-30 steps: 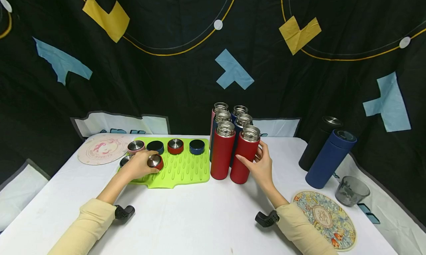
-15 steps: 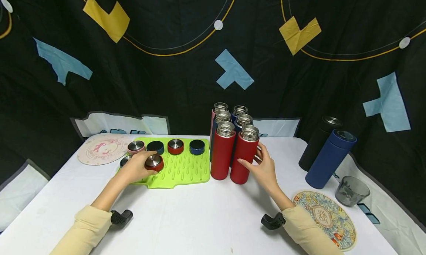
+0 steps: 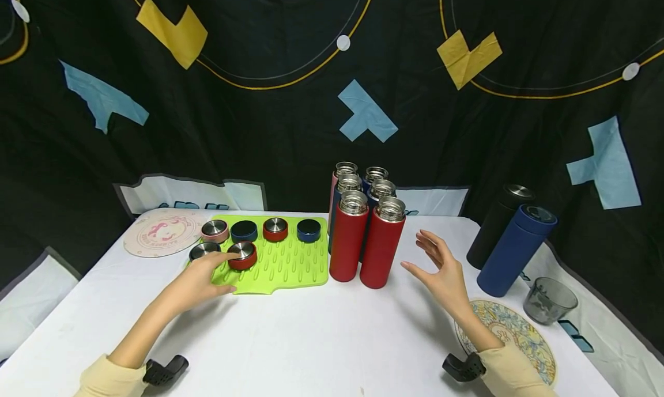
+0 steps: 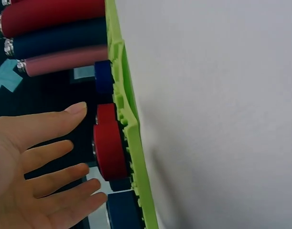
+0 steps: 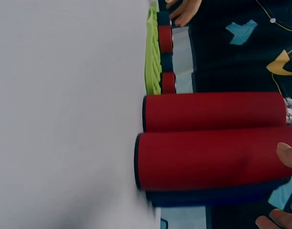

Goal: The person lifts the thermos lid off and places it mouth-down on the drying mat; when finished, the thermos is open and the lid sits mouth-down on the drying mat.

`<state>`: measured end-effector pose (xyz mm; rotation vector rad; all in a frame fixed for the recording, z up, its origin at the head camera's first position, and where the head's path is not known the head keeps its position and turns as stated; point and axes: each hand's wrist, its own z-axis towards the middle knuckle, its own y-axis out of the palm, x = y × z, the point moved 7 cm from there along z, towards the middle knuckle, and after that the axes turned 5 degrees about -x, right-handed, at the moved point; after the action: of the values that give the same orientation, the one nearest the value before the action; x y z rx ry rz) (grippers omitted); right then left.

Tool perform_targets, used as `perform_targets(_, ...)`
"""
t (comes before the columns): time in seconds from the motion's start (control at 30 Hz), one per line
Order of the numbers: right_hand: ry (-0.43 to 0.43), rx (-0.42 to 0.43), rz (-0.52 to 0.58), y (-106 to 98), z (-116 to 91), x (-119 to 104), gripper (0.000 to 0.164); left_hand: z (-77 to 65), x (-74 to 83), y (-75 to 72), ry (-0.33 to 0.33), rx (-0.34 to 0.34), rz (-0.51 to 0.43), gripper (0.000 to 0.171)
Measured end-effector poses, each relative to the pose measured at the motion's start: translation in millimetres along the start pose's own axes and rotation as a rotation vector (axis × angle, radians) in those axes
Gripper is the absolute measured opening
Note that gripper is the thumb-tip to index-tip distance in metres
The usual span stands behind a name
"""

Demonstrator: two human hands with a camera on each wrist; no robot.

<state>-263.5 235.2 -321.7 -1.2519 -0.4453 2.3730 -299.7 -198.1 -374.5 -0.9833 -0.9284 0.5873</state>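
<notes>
My left hand [image 3: 199, 282] is spread just in front of a red bottle lid [image 3: 242, 261], which sits on the green drying mat [image 3: 290, 276]. In the left wrist view the thumb and fingers stand apart from that lid [image 4: 110, 152]. More lids sit on the mat: a pink one [image 3: 215, 231], a dark blue one [image 3: 204, 249] and others in red and blue. My right hand [image 3: 443, 276] has its fingers spread to the right of the front right red bottle [image 3: 383, 247], holding nothing. Another red bottle [image 3: 349, 241] stands beside it, with several lidless bottles close behind.
At the right stand a black bottle [image 3: 495, 230] and a blue bottle [image 3: 510, 256], both lidded. Near them are a clear glass cup [image 3: 550, 300] and a round patterned mat [image 3: 524, 339]. A pale round mat [image 3: 155, 235] lies at the back left. Behind hangs a dark cloth [image 3: 290, 143].
My left hand has let go of the front red lid and drawn back toward the lower left. My right hand has left the front right red bottle and moved right.
</notes>
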Motion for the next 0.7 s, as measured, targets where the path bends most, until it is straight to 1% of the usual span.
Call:
perform_targets(0.1, -0.010, 0.024, -0.035, -13, -7, 6, 0.071, -5.5, 3.9, 2.7, 0.010, -0.038, -0.014, 0.060)
perform_targets(0.17, -0.017, 0.053, -0.059, -23, -11, 16, 0.072, -7.9, 4.7, 5.7, 0.006, -0.074, -0.020, 0.060)
perform_targets(0.3, 0.002, 0.128, -0.113, -46, -18, 37, 0.075, -9.5, 3.3, 13.7, -0.015, -0.148, -0.020, 0.061)
perform_targets(0.37, 0.014, 0.172, -0.135, -60, -22, 43, 0.075, -9.4, 2.4, 17.0, -0.018, -0.172, -0.018, 0.061)
perform_targets(0.47, -0.005, 0.252, -0.210, -83, -27, 42, 0.077, -9.7, 1.5, 20.0, -0.012, -0.187, -0.026, 0.062)
perform_targets(0.6, -0.071, 0.369, -0.337, -113, -32, 35, 0.081, -9.5, 1.5, 22.0, 0.007, -0.200, -0.051, 0.062)
perform_targets(0.7, -0.073, 0.442, -0.369, -132, -35, 35, 0.082, -9.3, 1.4, 24.0, 0.018, -0.213, -0.062, 0.062)
